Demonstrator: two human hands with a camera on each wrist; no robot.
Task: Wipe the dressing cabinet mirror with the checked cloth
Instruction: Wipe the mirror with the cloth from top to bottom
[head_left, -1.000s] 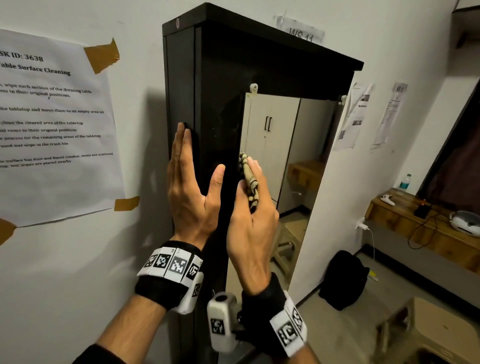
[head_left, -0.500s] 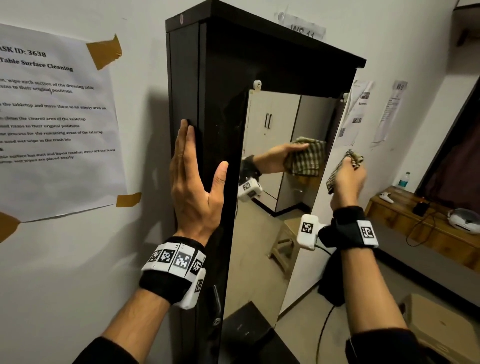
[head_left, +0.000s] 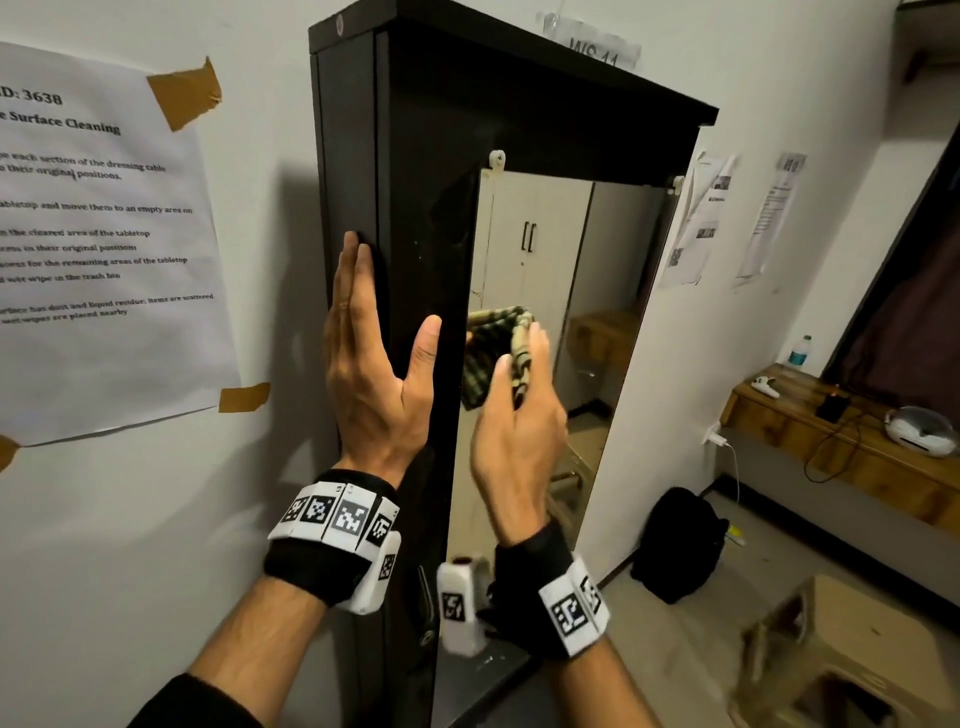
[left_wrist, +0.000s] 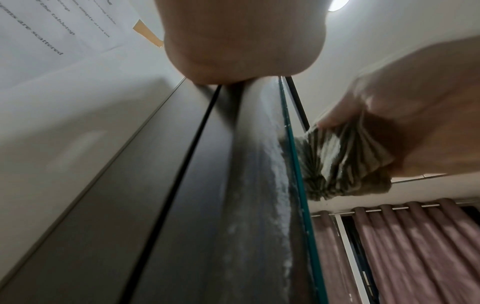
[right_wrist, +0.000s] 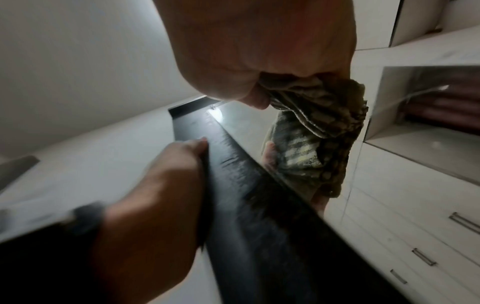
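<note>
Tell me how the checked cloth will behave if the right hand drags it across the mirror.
The checked cloth looks floppy: it hangs in folds from the right hand, so it probably bunches rather than slides flat. It seems light, since fingertips alone grip it. Against the mirror its woven face likely drags slightly.

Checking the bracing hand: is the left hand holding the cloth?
No, the left hand lies flat with straight fingers against the cabinet side, while the right hand grips the cloth.
</note>
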